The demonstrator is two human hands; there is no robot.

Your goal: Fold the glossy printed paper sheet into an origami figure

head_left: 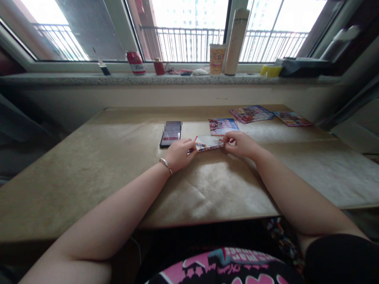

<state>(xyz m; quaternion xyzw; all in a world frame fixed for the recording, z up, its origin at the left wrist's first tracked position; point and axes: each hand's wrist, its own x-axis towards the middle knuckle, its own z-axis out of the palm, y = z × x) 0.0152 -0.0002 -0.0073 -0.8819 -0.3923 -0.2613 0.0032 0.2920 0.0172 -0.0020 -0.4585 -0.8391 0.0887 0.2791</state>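
Between my two hands is a folded printed leaflet (209, 142), mostly white on top with a colourful lower edge, just over the table. My left hand (182, 152), with a silver bracelet (165, 162) at the wrist, grips its left end with closed fingers. At the right end, my right hand (237, 142) pinches it between thumb and fingers. A smartphone (171, 134) with a lit screen lies just beyond my left hand. Behind the leaflet lies a colourful printed sheet (223, 125), partly covered by the leaflet and my right hand.
More printed sheets (251, 113) overlap at the back right, with another small pile (291, 118) beside them. A beige cloth covers the table (89, 169). Along the windowsill (177, 80) stand a red can (135, 62), a paper cup (217, 59) and a tall flask (236, 43).
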